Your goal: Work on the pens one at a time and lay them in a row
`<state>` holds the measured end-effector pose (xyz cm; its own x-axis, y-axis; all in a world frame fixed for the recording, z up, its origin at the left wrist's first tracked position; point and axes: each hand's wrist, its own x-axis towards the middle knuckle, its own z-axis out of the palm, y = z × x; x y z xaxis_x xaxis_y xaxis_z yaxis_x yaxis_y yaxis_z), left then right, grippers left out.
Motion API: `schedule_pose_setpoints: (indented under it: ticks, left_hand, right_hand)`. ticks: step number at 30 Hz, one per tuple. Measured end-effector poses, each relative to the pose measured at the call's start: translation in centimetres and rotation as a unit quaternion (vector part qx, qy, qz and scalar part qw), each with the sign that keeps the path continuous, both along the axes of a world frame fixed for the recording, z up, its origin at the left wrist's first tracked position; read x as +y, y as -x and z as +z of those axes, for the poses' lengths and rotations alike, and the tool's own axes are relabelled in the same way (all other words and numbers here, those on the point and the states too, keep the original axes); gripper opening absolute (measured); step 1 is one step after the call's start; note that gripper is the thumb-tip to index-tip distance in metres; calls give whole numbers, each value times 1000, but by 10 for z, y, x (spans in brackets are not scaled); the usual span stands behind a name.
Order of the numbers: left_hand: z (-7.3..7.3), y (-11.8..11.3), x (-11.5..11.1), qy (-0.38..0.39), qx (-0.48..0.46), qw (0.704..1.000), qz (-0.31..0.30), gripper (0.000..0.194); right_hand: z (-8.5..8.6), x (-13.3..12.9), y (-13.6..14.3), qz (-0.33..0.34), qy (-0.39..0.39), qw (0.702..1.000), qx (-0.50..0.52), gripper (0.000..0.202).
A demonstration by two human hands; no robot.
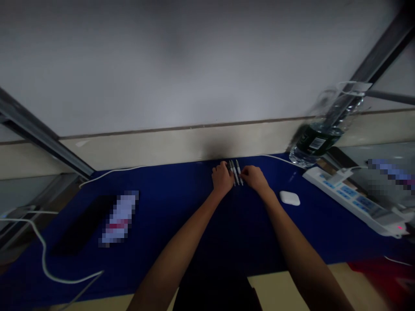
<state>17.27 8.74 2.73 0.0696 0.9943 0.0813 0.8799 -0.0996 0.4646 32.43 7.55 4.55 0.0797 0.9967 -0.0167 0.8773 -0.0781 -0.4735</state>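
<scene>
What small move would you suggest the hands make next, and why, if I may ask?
Perhaps the right hand could nudge the rightmost pen slightly left: its top stands apart from the other two pens, and the left hand rests beside them.

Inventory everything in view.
Pens: at least three, grey, centre
Case: one, white, right of pens
Bottle: one, clear, green label, back right
Power strip: one, white, right
Slab: one, black, left
Pixelated items: two, bluish, left, far right
Cables: several, white, left, back, right
Cloth: one, blue, under pens
Metal bars: several, grey, sides
Wall: one, grey above cream, back
Red item: one, red, lower right
Left hand, right hand: one each, bare, flanking pens
</scene>
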Motion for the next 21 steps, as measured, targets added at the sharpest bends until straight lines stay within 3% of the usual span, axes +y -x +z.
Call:
schedule_pose_setpoints:
  ticks: [10, 15, 21]
  left_hand:
    - [4, 3, 5, 3, 34, 999, 10, 38]
    - [7, 6, 11, 4, 62, 998, -11, 43]
    - [10, 3, 8, 0, 84, 996, -25, 53]
  right_hand:
    - [-2, -6, 19, 76, -12, 993, 94, 25]
    - [6, -6, 2, 134, 9, 979, 153, 23]
    - [9, -2, -26, 53, -28, 992, 111, 29]
